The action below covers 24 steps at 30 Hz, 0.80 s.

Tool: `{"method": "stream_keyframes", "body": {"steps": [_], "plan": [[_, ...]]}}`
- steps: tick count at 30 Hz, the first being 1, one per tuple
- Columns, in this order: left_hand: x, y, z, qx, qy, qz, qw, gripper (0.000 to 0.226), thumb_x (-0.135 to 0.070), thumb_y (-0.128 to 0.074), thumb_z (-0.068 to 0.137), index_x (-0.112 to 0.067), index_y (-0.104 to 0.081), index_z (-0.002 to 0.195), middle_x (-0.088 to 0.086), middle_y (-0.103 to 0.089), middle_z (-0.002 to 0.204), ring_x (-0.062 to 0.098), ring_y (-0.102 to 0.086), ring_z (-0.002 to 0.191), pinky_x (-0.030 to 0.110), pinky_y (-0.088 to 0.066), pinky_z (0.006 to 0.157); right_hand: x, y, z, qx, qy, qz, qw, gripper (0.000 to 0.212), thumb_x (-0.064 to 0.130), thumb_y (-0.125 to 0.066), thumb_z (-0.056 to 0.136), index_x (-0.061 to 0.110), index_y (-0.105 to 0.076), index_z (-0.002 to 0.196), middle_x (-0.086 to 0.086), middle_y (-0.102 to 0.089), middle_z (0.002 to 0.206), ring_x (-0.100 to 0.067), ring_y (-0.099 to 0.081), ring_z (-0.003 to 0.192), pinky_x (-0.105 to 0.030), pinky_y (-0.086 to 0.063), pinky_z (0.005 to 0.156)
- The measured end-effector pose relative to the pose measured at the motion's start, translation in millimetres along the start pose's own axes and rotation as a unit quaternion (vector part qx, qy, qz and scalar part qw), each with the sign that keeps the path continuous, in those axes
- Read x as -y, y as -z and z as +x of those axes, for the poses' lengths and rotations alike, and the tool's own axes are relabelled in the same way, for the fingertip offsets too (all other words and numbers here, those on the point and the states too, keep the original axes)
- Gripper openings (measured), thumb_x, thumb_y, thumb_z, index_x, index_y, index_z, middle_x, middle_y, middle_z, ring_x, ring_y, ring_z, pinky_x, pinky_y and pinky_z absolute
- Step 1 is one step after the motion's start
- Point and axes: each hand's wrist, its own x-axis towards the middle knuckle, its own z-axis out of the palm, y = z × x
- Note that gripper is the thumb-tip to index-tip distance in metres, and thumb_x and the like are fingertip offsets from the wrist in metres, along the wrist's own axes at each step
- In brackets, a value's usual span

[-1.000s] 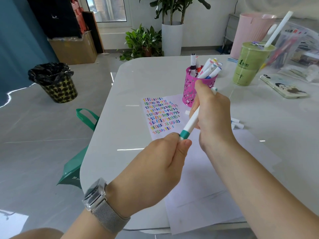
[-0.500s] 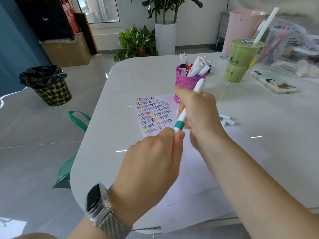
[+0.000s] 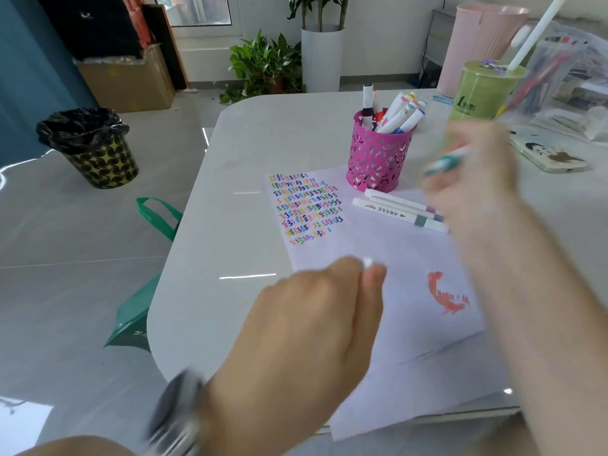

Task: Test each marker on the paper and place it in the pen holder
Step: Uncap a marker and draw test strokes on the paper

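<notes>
Head view is catching the right hand (image 3: 473, 179), blurred, gripping a green-banded marker (image 3: 447, 159) above the tabletop (image 3: 263, 133). Nearer the camera, the left hand (image 3: 306, 340) is pinching a small white cap (image 3: 367, 263) at its fingertips, well apart from the marker, over the paper (image 3: 404, 324). Just below the right hand's grip, two markers (image 3: 398, 210) are lying on the paper. Left of that grip the pink pen holder (image 3: 378, 159) is standing, packed with markers. Farther left, rows of coloured squiggles (image 3: 306, 207) are showing on the sheet.
</notes>
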Motion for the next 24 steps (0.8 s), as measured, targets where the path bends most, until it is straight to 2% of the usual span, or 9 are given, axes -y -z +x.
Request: {"method": "stream_keyframes", "body": {"steps": [2,5,7,10,12,14,15,20,24], "plan": [[10,12,-10,-0.005,0.046,-0.008,0.999,0.046,-0.061,-0.010,0.080,-0.025,-0.031,0.061,0.006,-0.048,0.054,0.029,-0.046,0.055,0.047,-0.043,0.056,17,12,8,-0.039,0.038,0.022,0.998,0.040,0.011,-0.044,0.096,0.016,-0.028,0.060,0.011,-0.027,0.025,-0.005,-0.028,0.023,-0.012,-0.025,0.035],[29,19,-1,-0.028,0.100,-0.003,0.995,0.054,-0.060,-0.013,0.087,-0.017,-0.033,0.061,0.002,-0.041,0.053,0.021,-0.036,0.051,0.035,-0.033,0.049,4,21,25,-0.060,0.028,0.018,0.998,0.040,0.024,-0.056,0.088,0.019,-0.036,0.054,0.008,-0.032,0.038,-0.006,-0.026,0.030,-0.014,-0.022,0.036],[27,15,5,0.005,0.115,-0.003,0.993,0.053,-0.058,-0.010,0.088,-0.017,-0.031,0.062,0.000,-0.039,0.053,0.019,-0.033,0.050,0.034,-0.032,0.051,-14,19,30,-0.019,0.004,-0.029,0.999,0.049,0.037,-0.052,0.092,0.016,-0.050,0.048,0.004,-0.042,0.038,-0.008,-0.029,0.028,-0.012,-0.020,0.034],[16,4,5,0.057,0.099,0.067,0.991,0.041,-0.055,-0.012,0.084,-0.024,-0.027,0.061,0.001,-0.039,0.056,0.023,-0.038,0.057,0.038,-0.033,0.056,-26,13,32,0.068,-0.014,-0.126,0.990,0.055,0.057,-0.045,0.092,0.012,-0.072,0.076,-0.004,-0.067,0.054,-0.012,-0.056,0.039,-0.014,-0.034,0.035],[15,-2,4,0.076,0.091,0.100,0.988,0.039,-0.054,-0.013,0.085,-0.025,-0.024,0.061,0.002,-0.037,0.057,0.024,-0.038,0.059,0.038,-0.034,0.057,-33,10,32,0.111,-0.007,-0.161,0.981,0.038,0.050,-0.060,0.087,0.015,-0.073,0.080,-0.003,-0.073,0.065,-0.012,-0.065,0.050,-0.018,-0.043,0.040],[18,-5,4,0.097,0.085,0.154,0.980,0.037,-0.053,-0.011,0.085,-0.026,-0.022,0.063,0.001,-0.038,0.059,0.025,-0.040,0.061,0.038,-0.040,0.061,-45,11,34,0.121,0.024,-0.220,0.968,0.017,0.031,-0.075,0.080,0.016,-0.071,0.074,-0.001,-0.070,0.062,-0.008,-0.060,0.049,-0.017,-0.043,0.044],[20,-5,4,0.105,0.084,0.181,0.974,0.037,-0.053,-0.009,0.086,-0.027,-0.022,0.064,0.001,-0.040,0.061,0.025,-0.041,0.062,0.037,-0.043,0.064,-51,12,36,0.116,0.039,-0.243,0.962,0.015,0.025,-0.078,0.076,0.014,-0.070,0.070,0.001,-0.068,0.058,-0.008,-0.055,0.046,-0.017,-0.042,0.043],[24,-2,6,0.119,0.079,0.220,0.965,0.038,-0.056,-0.008,0.082,-0.026,-0.029,0.072,0.000,-0.043,0.063,0.024,-0.045,0.063,0.036,-0.047,0.066,-71,7,42,0.091,0.052,-0.324,0.940,0.032,0.025,-0.073,0.076,0.016,-0.056,0.051,0.004,-0.058,0.045,-0.007,-0.043,0.036,-0.020,-0.036,0.043],[26,0,6,0.127,0.087,0.228,0.961,0.044,-0.057,-0.010,0.082,-0.024,-0.038,0.077,0.000,-0.045,0.062,0.023,-0.047,0.063,0.036,-0.047,0.065,-76,4,48,0.090,0.074,-0.364,0.924,0.029,0.020,-0.066,0.076,0.013,-0.050,0.053,0.003,-0.057,0.046,-0.004,-0.041,0.031,-0.022,-0.035,0.046]]}}
